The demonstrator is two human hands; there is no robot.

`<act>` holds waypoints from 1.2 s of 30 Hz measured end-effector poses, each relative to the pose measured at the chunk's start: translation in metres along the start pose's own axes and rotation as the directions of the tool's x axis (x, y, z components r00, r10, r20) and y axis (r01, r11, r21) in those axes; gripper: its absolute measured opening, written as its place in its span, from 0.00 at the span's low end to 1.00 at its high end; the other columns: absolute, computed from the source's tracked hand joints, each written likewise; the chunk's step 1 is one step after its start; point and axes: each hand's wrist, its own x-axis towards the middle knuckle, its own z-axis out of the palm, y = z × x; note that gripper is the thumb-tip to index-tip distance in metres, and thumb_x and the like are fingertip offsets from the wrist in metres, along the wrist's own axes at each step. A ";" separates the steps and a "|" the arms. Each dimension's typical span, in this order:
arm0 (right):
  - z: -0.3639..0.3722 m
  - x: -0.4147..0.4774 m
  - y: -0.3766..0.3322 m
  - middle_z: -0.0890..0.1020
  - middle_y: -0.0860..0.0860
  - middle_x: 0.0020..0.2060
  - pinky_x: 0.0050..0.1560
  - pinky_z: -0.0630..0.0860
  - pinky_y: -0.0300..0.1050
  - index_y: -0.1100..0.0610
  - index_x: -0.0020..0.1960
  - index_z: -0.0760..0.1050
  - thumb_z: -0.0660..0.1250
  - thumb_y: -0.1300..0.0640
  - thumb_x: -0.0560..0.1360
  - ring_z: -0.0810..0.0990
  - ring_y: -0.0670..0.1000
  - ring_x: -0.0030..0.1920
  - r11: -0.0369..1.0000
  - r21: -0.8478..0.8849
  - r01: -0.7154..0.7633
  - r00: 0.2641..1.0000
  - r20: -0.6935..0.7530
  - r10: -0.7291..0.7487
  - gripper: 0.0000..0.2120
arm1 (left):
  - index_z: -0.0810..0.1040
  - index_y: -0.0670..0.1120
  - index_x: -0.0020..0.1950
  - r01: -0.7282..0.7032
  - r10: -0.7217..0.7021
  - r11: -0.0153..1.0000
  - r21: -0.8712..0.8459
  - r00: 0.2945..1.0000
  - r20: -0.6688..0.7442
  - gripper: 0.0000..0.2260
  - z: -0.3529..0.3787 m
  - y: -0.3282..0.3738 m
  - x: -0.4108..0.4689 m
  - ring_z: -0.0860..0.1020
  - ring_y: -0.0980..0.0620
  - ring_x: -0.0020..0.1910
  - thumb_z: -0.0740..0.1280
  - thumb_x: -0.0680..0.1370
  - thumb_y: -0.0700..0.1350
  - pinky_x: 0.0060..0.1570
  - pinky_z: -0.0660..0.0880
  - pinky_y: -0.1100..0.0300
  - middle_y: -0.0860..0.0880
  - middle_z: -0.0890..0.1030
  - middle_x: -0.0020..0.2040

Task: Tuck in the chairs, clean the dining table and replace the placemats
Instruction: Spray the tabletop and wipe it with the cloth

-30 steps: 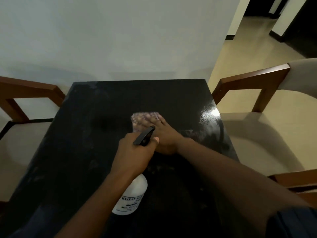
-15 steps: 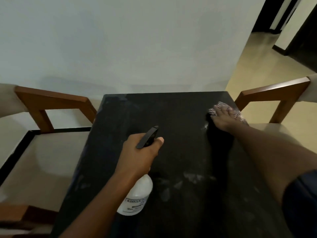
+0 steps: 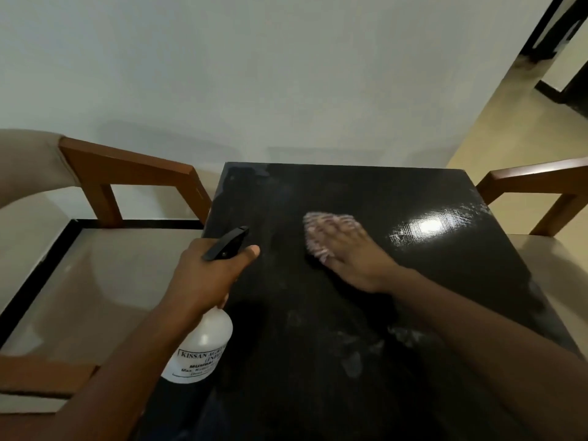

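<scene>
The glossy black dining table runs from me to the white wall. My left hand grips the black trigger head of a white spray bottle over the table's left edge. My right hand lies flat, fingers straight, pressing a pinkish cleaning cloth onto the middle of the far half of the tabletop. Pale smears and wet streaks show on the near part of the top. No placemat is in view.
A wooden armchair with a beige seat stands at the table's left side, its armrest close to the bottle. A second armchair stands at the right side. The white wall bounds the far end. Tiled floor and a dark doorway lie at far right.
My right hand has swept the cloth from the table's middle out to the far right edge and back toward the middle. My left hand keeps holding the spray bottle in about the same place.
</scene>
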 end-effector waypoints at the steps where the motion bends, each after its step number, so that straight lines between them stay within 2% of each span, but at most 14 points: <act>1: -0.004 0.003 0.021 0.45 0.42 0.84 0.82 0.39 0.59 0.38 0.84 0.44 0.44 0.35 0.83 0.41 0.51 0.84 0.994 0.009 -0.109 0.993 -0.032 0.110 0.30 | 0.80 0.40 0.45 -0.003 0.003 1.000 -0.023 1.000 0.007 0.18 0.000 -0.003 0.001 0.73 0.51 0.21 0.73 0.78 0.56 0.24 0.73 0.57 0.41 0.83 0.35; 6: -0.028 0.058 0.076 0.39 0.45 0.84 0.80 0.34 0.63 0.41 0.85 0.42 0.46 0.39 0.86 0.36 0.55 0.83 0.810 0.126 -0.573 0.817 0.009 0.577 0.30 | 0.81 0.45 0.45 -0.007 0.006 0.996 -0.091 1.000 -0.013 0.13 -0.002 -0.016 0.005 0.74 0.54 0.21 0.74 0.77 0.55 0.23 0.71 0.59 0.42 0.86 0.40; 8: -0.033 0.099 0.062 0.40 0.47 0.84 0.78 0.34 0.66 0.43 0.85 0.42 0.47 0.39 0.86 0.36 0.56 0.83 0.772 0.150 -0.618 0.783 0.031 0.621 0.30 | 0.81 0.46 0.43 -0.021 0.019 0.996 -0.084 0.999 -0.029 0.13 -0.003 -0.018 0.007 0.74 0.57 0.20 0.73 0.78 0.55 0.25 0.72 0.60 0.44 0.85 0.37; 9: -0.031 0.121 0.049 0.41 0.48 0.85 0.79 0.35 0.67 0.43 0.85 0.44 0.47 0.39 0.86 0.38 0.57 0.84 0.799 0.130 -0.587 0.807 0.012 0.590 0.30 | 0.81 0.46 0.42 -0.022 0.020 0.997 -0.072 0.999 -0.032 0.13 -0.003 -0.019 0.009 0.74 0.57 0.20 0.73 0.78 0.55 0.25 0.72 0.60 0.45 0.84 0.36; 11: -0.025 0.159 0.001 0.48 0.50 0.85 0.80 0.42 0.68 0.45 0.85 0.50 0.48 0.39 0.84 0.46 0.58 0.84 0.910 0.063 -0.409 0.908 -0.071 0.413 0.31 | 0.81 0.46 0.42 -0.004 0.001 0.998 -0.063 0.999 -0.036 0.14 -0.003 -0.017 0.013 0.74 0.57 0.21 0.73 0.78 0.55 0.26 0.73 0.59 0.46 0.84 0.34; 14: -0.015 0.163 -0.105 0.58 0.54 0.83 0.82 0.48 0.63 0.50 0.82 0.60 0.49 0.41 0.84 0.53 0.56 0.83 0.996 0.075 0.040 0.998 -0.045 -0.037 0.29 | 0.81 0.47 0.42 -0.007 0.002 0.995 -0.097 0.999 -0.049 0.11 -0.001 -0.016 0.015 0.75 0.55 0.22 0.75 0.78 0.53 0.26 0.73 0.58 0.46 0.83 0.33; 17: -0.003 0.106 -0.157 0.71 0.57 0.76 0.82 0.49 0.60 0.56 0.75 0.72 0.61 0.51 0.84 0.61 0.56 0.80 0.885 0.194 0.424 0.887 0.106 -0.449 0.21 | 0.76 0.55 0.42 -0.021 0.007 0.983 -0.184 0.997 -0.078 0.09 0.004 -0.011 0.014 0.76 0.55 0.29 0.76 0.77 0.48 0.30 0.72 0.58 0.51 0.79 0.34; 19: 0.002 0.073 -0.138 0.71 0.52 0.77 0.83 0.46 0.58 0.50 0.73 0.73 0.58 0.47 0.85 0.59 0.52 0.81 0.841 0.117 0.529 0.838 0.086 -0.539 0.19 | 0.79 0.51 0.45 0.015 -0.020 0.993 -0.116 0.999 -0.042 0.07 0.005 -0.009 0.017 0.78 0.53 0.30 0.74 0.79 0.51 0.30 0.73 0.58 0.48 0.82 0.37; 22: -0.008 0.058 -0.062 0.50 0.42 0.83 0.82 0.35 0.46 0.45 0.83 0.57 0.52 0.43 0.86 0.40 0.38 0.82 0.922 0.073 0.381 0.925 -0.014 -0.381 0.26 | 0.81 0.47 0.45 0.036 -0.036 0.996 -0.081 0.999 0.002 0.10 0.001 -0.010 0.020 0.77 0.55 0.25 0.73 0.79 0.53 0.27 0.72 0.60 0.44 0.84 0.37; 25: -0.019 0.070 0.028 0.48 0.44 0.85 0.83 0.45 0.57 0.42 0.85 0.46 0.47 0.41 0.86 0.45 0.46 0.84 0.997 -0.038 0.066 0.993 -0.092 -0.069 0.29 | 0.80 0.48 0.46 0.084 -0.083 0.992 -0.096 0.996 0.016 0.10 -0.002 -0.009 0.021 0.77 0.52 0.27 0.72 0.79 0.54 0.28 0.73 0.58 0.44 0.85 0.41; 28: -0.029 0.109 0.081 0.47 0.45 0.85 0.82 0.42 0.63 0.39 0.84 0.44 0.50 0.40 0.86 0.44 0.53 0.84 0.925 0.067 -0.375 0.920 -0.095 0.380 0.29 | 0.79 0.48 0.47 0.104 -0.102 0.990 -0.096 0.994 0.035 0.10 -0.004 -0.010 0.024 0.77 0.52 0.29 0.71 0.79 0.54 0.28 0.73 0.59 0.45 0.85 0.43; 30: -0.035 0.144 0.080 0.44 0.45 0.85 0.81 0.38 0.64 0.40 0.84 0.46 0.49 0.40 0.86 0.41 0.53 0.84 0.848 0.108 -0.518 0.850 -0.047 0.525 0.29 | 0.79 0.48 0.47 0.105 -0.100 0.989 -0.107 0.994 0.051 0.10 -0.005 -0.011 0.024 0.77 0.52 0.30 0.71 0.80 0.54 0.28 0.72 0.60 0.44 0.84 0.44; 32: -0.035 0.181 0.056 0.43 0.46 0.85 0.80 0.37 0.66 0.42 0.85 0.45 0.47 0.39 0.86 0.40 0.55 0.84 0.850 0.109 -0.515 0.854 -0.019 0.520 0.29 | 0.79 0.48 0.47 0.093 -0.087 0.990 -0.106 0.994 0.065 0.10 -0.005 -0.011 0.024 0.77 0.51 0.31 0.71 0.80 0.53 0.30 0.73 0.58 0.43 0.84 0.44; 36: -0.028 0.252 -0.033 0.44 0.48 0.85 0.79 0.36 0.67 0.44 0.85 0.45 0.46 0.40 0.86 0.41 0.56 0.84 0.958 0.056 -0.280 0.960 0.003 0.280 0.29 | 0.80 0.44 0.46 0.059 -0.056 0.994 -0.088 0.998 0.042 0.12 -0.005 -0.016 0.025 0.77 0.51 0.29 0.71 0.80 0.53 0.35 0.77 0.53 0.40 0.85 0.43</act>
